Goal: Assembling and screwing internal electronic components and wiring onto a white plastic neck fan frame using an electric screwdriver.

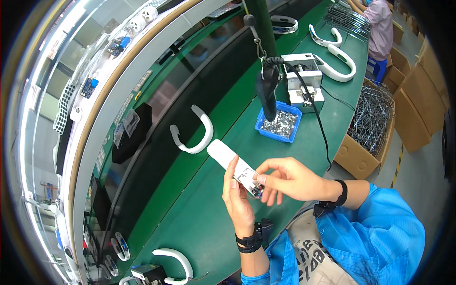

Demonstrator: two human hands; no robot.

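Observation:
My left hand (pixel 235 199) holds a white U-shaped neckband device (pixel 224 154), seen from its broad end. Its fingers lie along the left edge of the casing. A small compartment in it is uncovered and shows a circuit board (pixel 256 190) and parts at the lower end. My right hand (pixel 292 180) is at that compartment from the right, its thumb and forefinger bent together at the casing's edge. Whatever is between those fingertips is too small to make out. Black bands circle both wrists.
Ahead stands a blue bin (pixel 280 124) of small metal parts, under a hanging black power screwdriver (pixel 269 90). A white and green bench fixture (pixel 304 83) sits behind it. More white neckbands (pixel 206 135) lie on the green bench. Cartons (pixel 365 152) of wire parts stand at right; a co-worker (pixel 380 28) sits beyond.

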